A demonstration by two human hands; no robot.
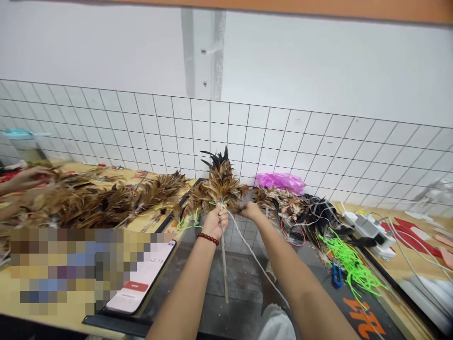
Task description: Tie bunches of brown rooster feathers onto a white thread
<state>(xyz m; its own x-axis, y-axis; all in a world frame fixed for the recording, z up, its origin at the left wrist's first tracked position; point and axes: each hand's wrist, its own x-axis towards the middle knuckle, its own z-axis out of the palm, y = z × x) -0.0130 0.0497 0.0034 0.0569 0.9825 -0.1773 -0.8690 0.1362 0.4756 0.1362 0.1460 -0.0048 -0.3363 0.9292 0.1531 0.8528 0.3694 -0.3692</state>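
Observation:
My left hand (pixel 216 218), with a red bead bracelet (pixel 208 238) at the wrist, is closed around the base of a feather duster (pixel 221 182). Its brown and black feathers fan upward, and a thin pale stick (pixel 225 274) hangs below the hand. Bright green ties show at the grip. My right hand (pixel 251 210) is to the right, its fingers curled together at brown feathers beside the duster; what they pinch is hidden. A white twisted cord (pixel 247 245) runs from near the left hand down to the right, passing under the right forearm.
Loose brown feathers (pixel 102 200) cover the table at left, where another person's hand (pixel 30 179) works. A phone (pixel 143 278) lies at front left. To the right are a pink plastic bag (pixel 280 182), black feathers (pixel 322 212), green ties (pixel 350 264), blue snips (pixel 337 275) and a power strip (pixel 371 233).

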